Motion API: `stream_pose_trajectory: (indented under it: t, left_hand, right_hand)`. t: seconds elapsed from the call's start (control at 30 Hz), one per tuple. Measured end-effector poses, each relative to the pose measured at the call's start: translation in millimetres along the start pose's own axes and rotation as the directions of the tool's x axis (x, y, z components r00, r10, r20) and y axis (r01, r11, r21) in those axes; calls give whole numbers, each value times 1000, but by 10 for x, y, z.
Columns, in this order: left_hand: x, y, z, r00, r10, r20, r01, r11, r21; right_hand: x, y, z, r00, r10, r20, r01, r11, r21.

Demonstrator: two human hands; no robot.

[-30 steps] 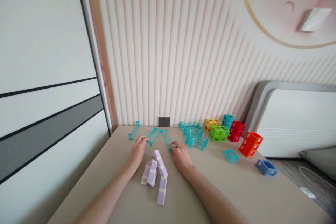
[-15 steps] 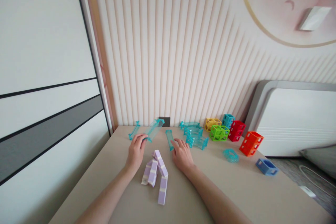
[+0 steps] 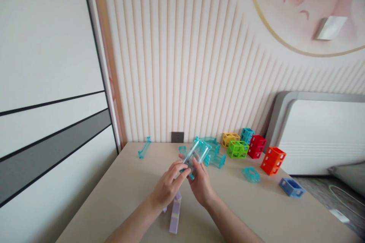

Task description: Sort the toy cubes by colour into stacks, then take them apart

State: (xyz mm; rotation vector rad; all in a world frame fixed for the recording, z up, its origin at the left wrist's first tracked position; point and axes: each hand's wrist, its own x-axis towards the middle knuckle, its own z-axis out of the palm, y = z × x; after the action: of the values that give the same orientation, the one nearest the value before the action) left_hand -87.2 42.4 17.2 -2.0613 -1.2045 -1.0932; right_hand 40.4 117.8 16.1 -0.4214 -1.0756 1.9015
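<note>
Both hands' fingers grip clear teal track pieces; seemingly two; lilac blocks below.

- Setting: a home, most likely a child's bedroom or playroom.
- Wall: pale fluted panelling, well beyond the fingers, with a round cartoon pig mural high to their right.
- Wall lamp: small, fixed on the mural.
- Socket: dark plate low on the wall, just past the fingertips.
- Table: beige top strewn with coloured toy blocks right of the fingers.
- Padded headboard: grey-edged, far right.
</note>
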Motion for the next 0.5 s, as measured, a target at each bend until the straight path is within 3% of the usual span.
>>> stream_pose_trajectory:
  t: [0.13, 0.27, 0.37, 0.5]
  left_hand:
    - [-47, 51, 56, 997, 5, 83, 3, 996, -88]
    - [-124, 11, 51, 989, -46, 137, 71, 980, -186]
    - [-166, -41, 63, 981, -162, 106, 183, 958, -222]
    - [-167, -75, 65, 960, -280, 12, 272, 922, -276]
  right_hand:
    - [37, -35, -105, 998, -20, -53, 18, 999, -29]
    - [99, 68, -229, 968, -243, -58, 210, 918, -336]
    - [77, 113, -263, 909, -408, 83, 375, 715, -590]
    - [15, 63, -265, 807, -479, 346, 524, 308, -794]
